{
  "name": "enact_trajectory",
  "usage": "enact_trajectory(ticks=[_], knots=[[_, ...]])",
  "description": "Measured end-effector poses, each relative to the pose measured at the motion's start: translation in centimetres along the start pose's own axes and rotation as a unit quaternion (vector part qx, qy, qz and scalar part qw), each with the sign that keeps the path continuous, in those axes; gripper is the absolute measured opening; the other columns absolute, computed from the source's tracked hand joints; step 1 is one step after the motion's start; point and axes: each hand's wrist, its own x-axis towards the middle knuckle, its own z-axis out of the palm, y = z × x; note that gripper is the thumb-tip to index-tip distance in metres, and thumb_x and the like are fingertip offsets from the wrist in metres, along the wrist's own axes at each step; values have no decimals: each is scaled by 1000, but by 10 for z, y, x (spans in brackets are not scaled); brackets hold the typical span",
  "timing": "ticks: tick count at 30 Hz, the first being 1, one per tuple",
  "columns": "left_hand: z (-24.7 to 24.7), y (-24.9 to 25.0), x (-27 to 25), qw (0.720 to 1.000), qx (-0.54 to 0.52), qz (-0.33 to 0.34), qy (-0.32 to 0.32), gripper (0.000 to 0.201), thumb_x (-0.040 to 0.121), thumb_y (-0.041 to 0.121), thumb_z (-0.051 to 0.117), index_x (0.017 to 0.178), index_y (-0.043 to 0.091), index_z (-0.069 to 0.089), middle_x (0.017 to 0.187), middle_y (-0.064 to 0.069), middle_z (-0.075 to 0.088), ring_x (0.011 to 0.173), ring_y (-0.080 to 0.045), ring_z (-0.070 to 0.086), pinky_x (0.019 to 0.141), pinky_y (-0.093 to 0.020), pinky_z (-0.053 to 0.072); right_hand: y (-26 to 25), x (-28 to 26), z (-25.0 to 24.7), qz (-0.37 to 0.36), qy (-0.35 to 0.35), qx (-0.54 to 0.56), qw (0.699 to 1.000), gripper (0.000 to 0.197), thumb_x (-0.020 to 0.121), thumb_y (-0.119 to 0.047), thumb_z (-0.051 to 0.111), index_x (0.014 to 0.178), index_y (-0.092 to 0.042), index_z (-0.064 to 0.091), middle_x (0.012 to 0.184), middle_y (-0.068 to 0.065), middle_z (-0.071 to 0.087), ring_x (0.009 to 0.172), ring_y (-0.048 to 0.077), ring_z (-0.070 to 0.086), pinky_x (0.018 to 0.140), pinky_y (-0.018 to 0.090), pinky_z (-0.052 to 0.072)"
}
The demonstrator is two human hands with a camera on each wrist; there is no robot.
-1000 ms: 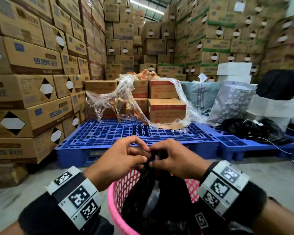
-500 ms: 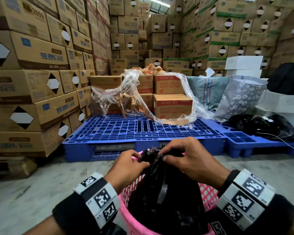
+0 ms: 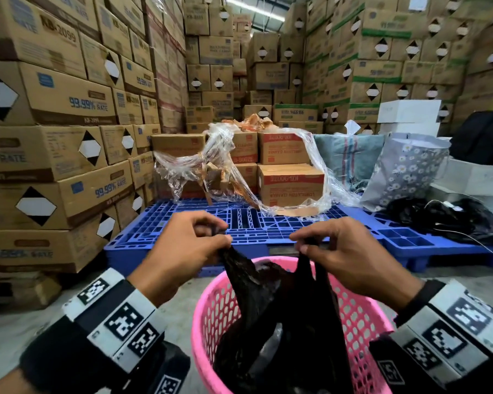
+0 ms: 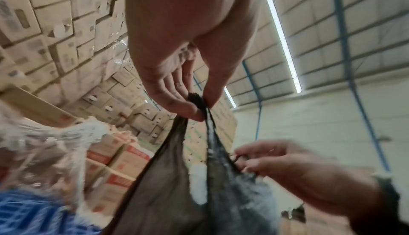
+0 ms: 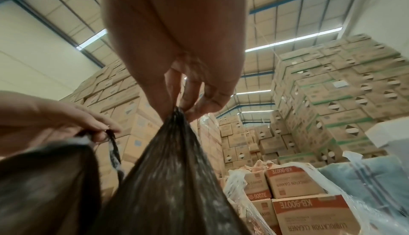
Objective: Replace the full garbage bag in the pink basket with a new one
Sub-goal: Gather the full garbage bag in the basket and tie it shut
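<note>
The black garbage bag [image 3: 282, 322] sits inside the pink basket [image 3: 356, 317], its two top ears drawn up above the rim and held apart. The left hand [image 3: 180, 251] pinches the left ear between thumb and fingertips; the left wrist view shows the plastic bunched into a thin strand in that pinch. The right hand [image 3: 350, 251] pinches the right ear in the same way, and the right wrist view shows the gathered, pleated plastic [image 5: 175, 160] fanning down from its fingertips [image 5: 212, 106]. The basket stands on the grey concrete floor [image 3: 17, 328], just in front of a blue plastic pallet [image 3: 182, 220]. On the pallet lie cardboard boxes [image 3: 291, 183] draped in loose clear stretch film [image 3: 199, 166]. To the right stand a floral bag [image 3: 404, 169] and a woven sack [image 3: 347, 155]. Tall stacks of cartons [image 3: 54, 109] rise on the left and behind.
</note>
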Motion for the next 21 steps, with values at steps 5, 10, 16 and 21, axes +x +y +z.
enact_trajectory(ticks=[5, 10, 16, 21], knots=[[18, 33, -16, 990, -9, 66, -126, 23, 76, -1, 71, 95, 2, 58, 68, -13, 58, 57, -15, 59, 50, -18, 48, -8, 11, -3, 15, -85, 53, 995, 37, 76, -5, 71, 110, -19, 68, 81, -10, 67, 69, -8, 57, 70, 10, 43], [32, 43, -24, 980, 13, 101, -172, 14, 79, -1, 66, 89, 0, 57, 74, -20, 70, 65, -29, 69, 66, -35, 58, -17, 5, 2, -40, -142, 88, 985, 13, 77, -24, 65, 80, -13, 72, 76, 3, 65, 68, 14, 57, 66, 40, 48], [25, 12, -3, 974, 112, 108, -164, 46, 82, -2, 59, 110, 35, 63, 102, -7, 65, 92, -15, 64, 87, -36, 53, -18, -3, -6, -41, -122, 113, 985, 8, 80, -11, 69, 85, -9, 75, 89, 10, 73, 85, 23, 69, 81, 47, 54], [31, -8, 7, 953, 89, 97, -273, 40, 82, 11, 63, 112, 37, 63, 116, 2, 66, 110, -7, 59, 99, -42, 47, -23, -8, -7, -49, -160, 129, 977, 7, 80, -8, 69, 84, -11, 74, 87, 14, 74, 87, 29, 68, 85, 50, 51]])
